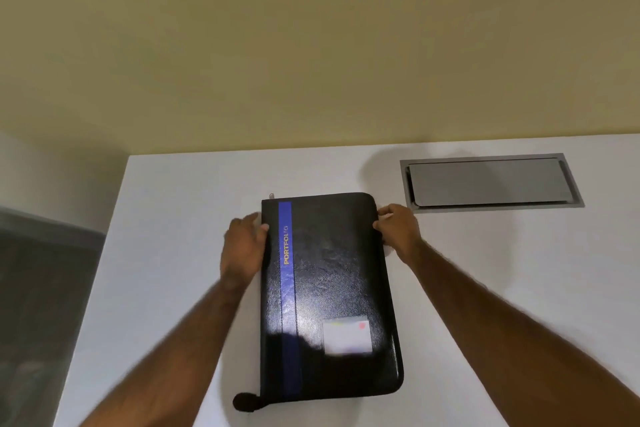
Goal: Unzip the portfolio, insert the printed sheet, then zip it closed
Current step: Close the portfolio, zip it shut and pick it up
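Both forearms are reaching in from the bottom edge toward a black portfolio (332,288) lying flat and closed on a white table (485,288). Fingers of the left hand (242,246) are curling round the spine edge near the far corner, thumb resting on the cover beside the blue stripe (287,288). Fingers of the right hand (398,229) are pinching the opposite long edge near the rounded far corner; whether they are holding a zip pull cannot be told.

Contents of the portfolio are not showing, since the cover is lying shut. "PORTFOLIO" is printed in yellow along the stripe. A pale label (346,336) is sitting on the cover's near right area. A black tab (246,401) is protruding at the near left corner. A grey recessed hatch (491,182), lid closed, is sitting in the table beyond the right hand.
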The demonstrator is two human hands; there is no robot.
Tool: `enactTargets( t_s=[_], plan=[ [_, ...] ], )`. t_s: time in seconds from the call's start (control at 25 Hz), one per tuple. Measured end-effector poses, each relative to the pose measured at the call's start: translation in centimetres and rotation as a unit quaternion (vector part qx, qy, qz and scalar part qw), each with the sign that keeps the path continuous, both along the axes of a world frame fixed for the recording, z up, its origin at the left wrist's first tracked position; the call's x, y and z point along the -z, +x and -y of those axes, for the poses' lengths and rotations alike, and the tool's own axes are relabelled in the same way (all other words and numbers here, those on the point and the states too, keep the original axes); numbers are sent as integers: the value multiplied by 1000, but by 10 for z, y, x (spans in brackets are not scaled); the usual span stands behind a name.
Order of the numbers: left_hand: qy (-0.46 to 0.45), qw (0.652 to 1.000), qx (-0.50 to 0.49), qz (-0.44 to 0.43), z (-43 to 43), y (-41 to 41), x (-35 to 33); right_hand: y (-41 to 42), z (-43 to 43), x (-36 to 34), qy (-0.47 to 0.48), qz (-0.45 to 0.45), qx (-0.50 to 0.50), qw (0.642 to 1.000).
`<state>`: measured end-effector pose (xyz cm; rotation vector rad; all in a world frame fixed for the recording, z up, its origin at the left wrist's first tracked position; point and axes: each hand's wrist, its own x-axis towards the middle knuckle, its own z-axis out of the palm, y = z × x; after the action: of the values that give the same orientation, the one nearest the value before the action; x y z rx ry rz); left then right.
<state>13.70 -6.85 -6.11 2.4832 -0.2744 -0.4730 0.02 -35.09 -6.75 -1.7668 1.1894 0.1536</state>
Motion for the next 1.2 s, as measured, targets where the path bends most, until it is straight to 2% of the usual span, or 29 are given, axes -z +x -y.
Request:
enactTargets(
  t_s=[0.12,0.32,0.56,0.72,1.2],
  plan=[
    [-18,998,-49,-32,-23,-69,-2,-56,-32,-2,-59,-32,-47,997],
    [-25,993,-86,-74,-41,-126,-5,-119,-82,2,-39,-23,-68,997],
    [-77,985,-114,-106,-37,-113,-10,-116,-77,-4,33,35,6,999],
    [-112,977,-139,-114,-24,-99,-14,-108,-62,-9,42,47,35,997],
    [-128,977,-116,-125,32,-49,-12,-62,-3,-16,-17,29,42,999]
  ],
)
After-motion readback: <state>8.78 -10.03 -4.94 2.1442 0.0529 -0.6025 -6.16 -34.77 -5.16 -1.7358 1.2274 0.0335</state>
